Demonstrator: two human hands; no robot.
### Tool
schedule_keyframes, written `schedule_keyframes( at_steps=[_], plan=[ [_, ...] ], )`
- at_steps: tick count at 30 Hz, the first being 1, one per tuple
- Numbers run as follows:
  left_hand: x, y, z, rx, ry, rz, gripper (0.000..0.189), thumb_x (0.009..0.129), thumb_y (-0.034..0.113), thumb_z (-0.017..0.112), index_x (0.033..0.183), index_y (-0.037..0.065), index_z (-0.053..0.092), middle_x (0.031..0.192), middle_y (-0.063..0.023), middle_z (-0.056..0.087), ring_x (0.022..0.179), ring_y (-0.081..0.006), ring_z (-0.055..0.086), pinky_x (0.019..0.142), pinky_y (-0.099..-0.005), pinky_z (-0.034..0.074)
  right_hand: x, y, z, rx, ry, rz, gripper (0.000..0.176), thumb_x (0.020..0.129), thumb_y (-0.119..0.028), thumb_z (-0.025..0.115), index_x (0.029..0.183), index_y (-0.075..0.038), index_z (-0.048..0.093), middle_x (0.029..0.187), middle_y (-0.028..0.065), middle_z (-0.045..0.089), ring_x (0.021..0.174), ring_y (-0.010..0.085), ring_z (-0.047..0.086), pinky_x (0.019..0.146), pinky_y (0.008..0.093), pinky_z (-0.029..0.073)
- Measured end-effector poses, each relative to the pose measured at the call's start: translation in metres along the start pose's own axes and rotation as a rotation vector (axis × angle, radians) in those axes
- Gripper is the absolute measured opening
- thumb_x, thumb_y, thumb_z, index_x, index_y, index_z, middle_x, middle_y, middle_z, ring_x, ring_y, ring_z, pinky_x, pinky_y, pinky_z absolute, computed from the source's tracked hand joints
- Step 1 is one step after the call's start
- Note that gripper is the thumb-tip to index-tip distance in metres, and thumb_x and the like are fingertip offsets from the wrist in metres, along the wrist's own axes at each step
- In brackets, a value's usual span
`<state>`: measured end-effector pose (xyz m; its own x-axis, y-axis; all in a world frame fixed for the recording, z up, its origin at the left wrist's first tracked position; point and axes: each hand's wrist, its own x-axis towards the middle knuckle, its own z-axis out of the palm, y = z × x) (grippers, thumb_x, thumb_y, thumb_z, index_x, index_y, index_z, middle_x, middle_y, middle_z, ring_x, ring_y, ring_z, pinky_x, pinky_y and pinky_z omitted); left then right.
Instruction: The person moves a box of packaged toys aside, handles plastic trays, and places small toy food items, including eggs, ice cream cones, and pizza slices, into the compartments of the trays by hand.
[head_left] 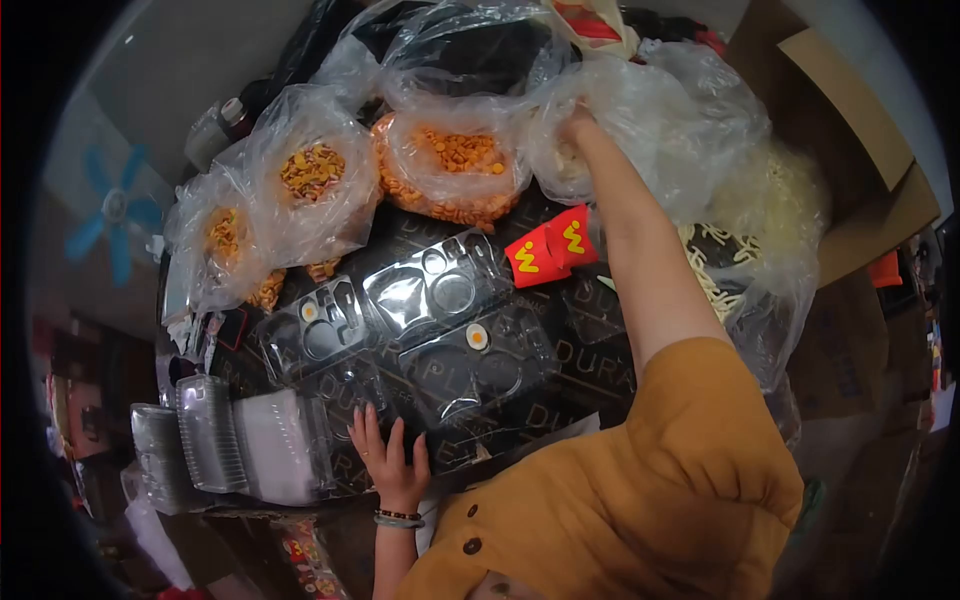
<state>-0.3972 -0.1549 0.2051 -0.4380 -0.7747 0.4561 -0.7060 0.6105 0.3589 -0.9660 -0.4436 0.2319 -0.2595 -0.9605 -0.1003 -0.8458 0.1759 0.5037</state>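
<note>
My left hand (391, 462) lies with its fingers spread on the dark printed table covering, just below a clear plastic tray (345, 390). At the back, my right hand (578, 122) reaches into an open clear plastic bag (560, 165); its fingers are hidden there. Between the hands are more clear moulded trays with round hollows. A small fried-egg-shaped piece (478, 337) sits in one tray, and a similar egg piece (311, 312) in another. Two red fries cartons (552, 246) with yellow marks lie beside my right forearm.
Along the back stand plastic bags of orange pieces (465, 150), mixed yellow-red pieces (312, 172) and more orange pieces (224, 235). Pale fry-shaped sticks (708, 280) are at the right. Stacked clear containers (210, 430) line the left edge. A cardboard box (850, 110) stands back right.
</note>
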Motion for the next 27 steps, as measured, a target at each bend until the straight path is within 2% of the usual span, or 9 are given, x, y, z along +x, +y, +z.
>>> schedule_keyframes(
  at_steps=[7, 14, 18, 20, 21, 23, 24, 26, 27],
  plan=[
    [0.003, 0.002, 0.003, 0.032, 0.003, -0.031, 0.035, 0.075, 0.009, 0.062, 0.108, 0.003, 0.053, 0.132, -0.0231, 0.039, 0.124, -0.0437, 0.032, 0.101, -0.0548, 0.024, 0.021, 0.005, 0.032, 0.065, -0.203, -0.129, 0.042, 0.074, -0.026, 0.058, 0.114, -0.013, 0.060, 0.127, 0.0068, 0.051, 0.122, 0.0301, 0.042, 0.100, 0.0543, 0.024],
    [0.005, 0.000, 0.003, 0.049, -0.001, -0.003, 0.037, 0.076, 0.008, 0.060, 0.111, 0.003, 0.051, 0.131, -0.0232, 0.039, 0.123, -0.0442, 0.034, 0.101, -0.0552, 0.026, 0.005, 0.023, 0.005, 0.052, 0.038, -0.234, 0.042, 0.076, -0.025, 0.058, 0.116, -0.013, 0.058, 0.126, 0.0078, 0.052, 0.119, 0.0296, 0.045, 0.099, 0.0451, 0.031],
    [0.005, -0.001, 0.003, 0.048, 0.004, -0.002, 0.038, 0.076, 0.007, 0.060, 0.112, 0.003, 0.051, 0.131, -0.0232, 0.039, 0.123, -0.0441, 0.034, 0.101, -0.0553, 0.026, -0.076, 0.035, -0.047, 0.489, 0.381, -0.254, 0.031, 0.074, -0.026, 0.061, 0.100, -0.010, 0.064, 0.103, 0.0076, 0.064, 0.095, 0.0310, 0.059, 0.081, 0.0411, 0.044],
    [0.005, -0.001, 0.003, 0.022, 0.037, 0.021, 0.035, 0.076, 0.007, 0.060, 0.110, 0.003, 0.052, 0.131, -0.0231, 0.039, 0.123, -0.0441, 0.034, 0.101, -0.0558, 0.025, -0.101, 0.037, -0.065, 0.711, 0.284, -0.038, 0.023, 0.074, -0.026, 0.064, 0.083, -0.005, 0.062, 0.080, 0.0047, 0.065, 0.070, 0.0237, 0.061, 0.062, 0.0349, 0.047],
    [0.006, 0.002, 0.002, 0.015, 0.038, 0.015, 0.035, 0.076, 0.007, 0.060, 0.110, 0.003, 0.052, 0.131, -0.0231, 0.039, 0.123, -0.0441, 0.034, 0.101, -0.0558, 0.025, -0.120, 0.037, -0.075, 0.703, 0.281, -0.042, 0.023, 0.074, -0.026, 0.064, 0.083, -0.005, 0.062, 0.080, 0.0047, 0.065, 0.070, 0.0237, 0.061, 0.062, 0.0349, 0.047],
    [0.012, 0.008, -0.006, 0.048, 0.115, 0.027, 0.031, 0.076, 0.004, 0.060, 0.107, 0.002, 0.054, 0.132, -0.0226, 0.039, 0.122, -0.0428, 0.036, 0.100, -0.0526, 0.028, -0.163, 0.029, -0.089, 1.424, 0.179, 0.060, 0.024, 0.076, -0.027, 0.066, 0.081, -0.006, 0.057, 0.076, 0.0009, 0.059, 0.061, 0.0098, 0.051, 0.055, 0.0241, 0.043],
    [0.019, 0.011, -0.007, 0.048, 0.114, 0.017, 0.031, 0.076, 0.004, 0.060, 0.107, 0.002, 0.054, 0.132, -0.0226, 0.039, 0.122, -0.0428, 0.036, 0.100, -0.0526, 0.028, -0.180, 0.025, -0.092, 1.421, 0.171, 0.052, 0.024, 0.076, -0.027, 0.066, 0.081, -0.006, 0.057, 0.076, 0.0009, 0.059, 0.061, 0.0098, 0.051, 0.055, 0.0241, 0.043],
    [0.040, 0.024, -0.007, -0.283, 0.155, -0.031, 0.033, 0.076, 0.001, 0.060, 0.108, 0.002, 0.055, 0.132, -0.0228, 0.039, 0.122, -0.0409, 0.037, 0.100, -0.0454, 0.032, -0.210, 0.008, -0.095, 1.926, -0.027, -0.056, 0.018, 0.082, -0.024, 0.063, 0.084, -0.007, 0.058, 0.073, 0.0006, 0.060, 0.063, 0.0047, 0.055, 0.053, 0.0201, 0.043],
    [0.056, 0.034, -0.008, -0.454, 0.117, -0.073, 0.037, 0.077, 0.001, 0.059, 0.113, 0.002, 0.053, 0.132, -0.0218, 0.039, 0.122, -0.0367, 0.039, 0.099, -0.0418, 0.033, -0.227, -0.010, -0.102, 1.927, -0.059, -0.077, 0.018, 0.082, -0.024, 0.063, 0.084, -0.007, 0.058, 0.073, 0.0006, 0.060, 0.063, 0.0047, 0.055, 0.053, 0.0201, 0.043]
  ],
)
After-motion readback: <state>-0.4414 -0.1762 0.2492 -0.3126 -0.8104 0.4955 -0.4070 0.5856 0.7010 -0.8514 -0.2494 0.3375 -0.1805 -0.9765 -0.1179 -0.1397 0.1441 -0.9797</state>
